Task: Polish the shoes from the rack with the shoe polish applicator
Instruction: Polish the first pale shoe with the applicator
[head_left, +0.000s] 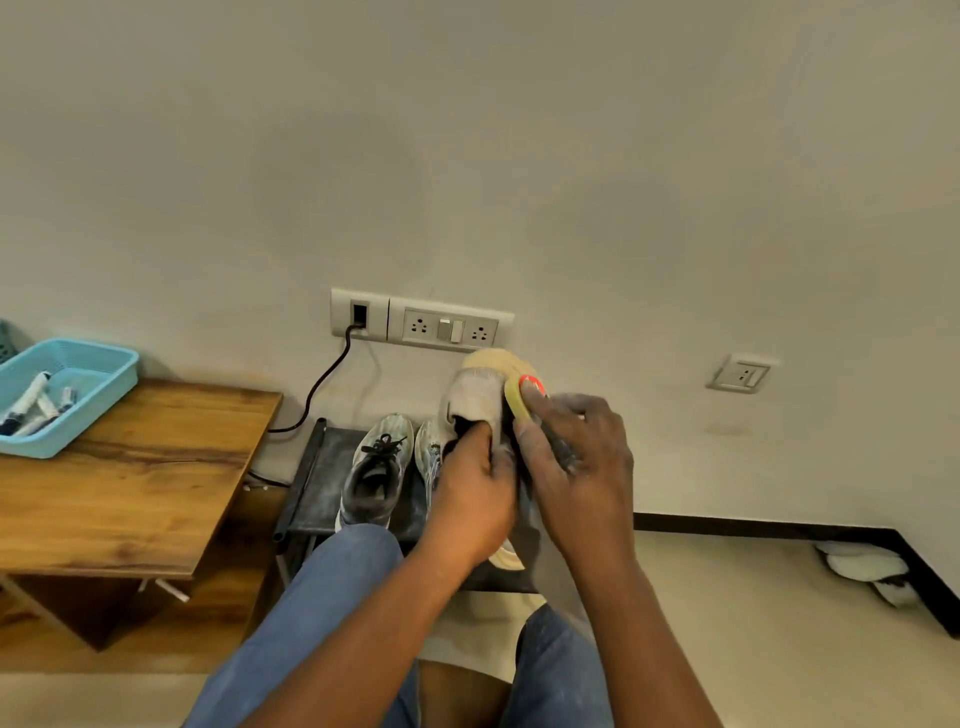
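Centre frame, above the dark low shoe rack: left hand grips a grey slip-on shoe with tan sole, toe up. Right hand pinches a yellow-and-red shoe polish applicator against its side. Grey lace-up sneaker sits on the rack, centre left.

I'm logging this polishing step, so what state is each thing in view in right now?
Left hand: grips the held shoe at its opening.
Right hand: holds the applicator.
Held shoe: lifted above the rack.
Applicator: against the held shoe's side.
Grey sneaker: on the rack, laced.
Blue basket: on the wooden table, holding markers.
Wall socket: cable plugged in.
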